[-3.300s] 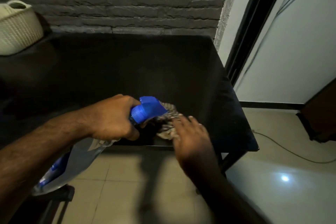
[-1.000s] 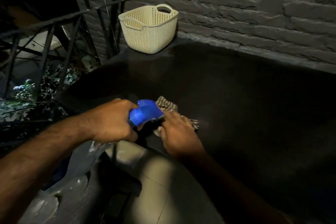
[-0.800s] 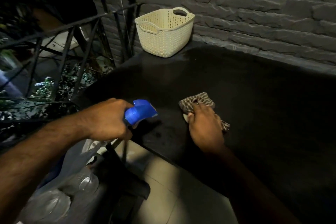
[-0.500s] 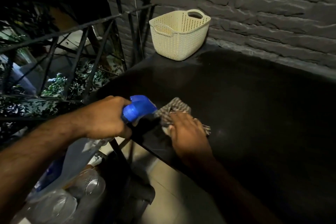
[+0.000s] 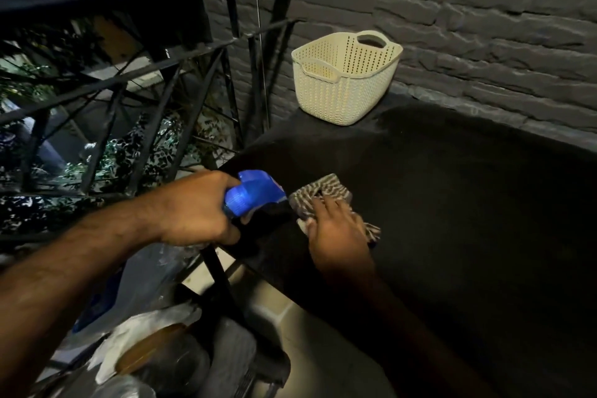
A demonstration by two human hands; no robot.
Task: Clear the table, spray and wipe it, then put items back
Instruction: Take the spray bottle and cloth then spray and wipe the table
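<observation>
Pressing the striped cloth to the bench with flat fingers, the right hand wipes; the left hand (fingers curled) holds the spray bottle ready.

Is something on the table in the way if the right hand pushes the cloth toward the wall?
The basket stands at the table's far left corner by the wall, beyond the cloth under the right hand. Right of the basket, nothing visible lies on the dark top.
</observation>
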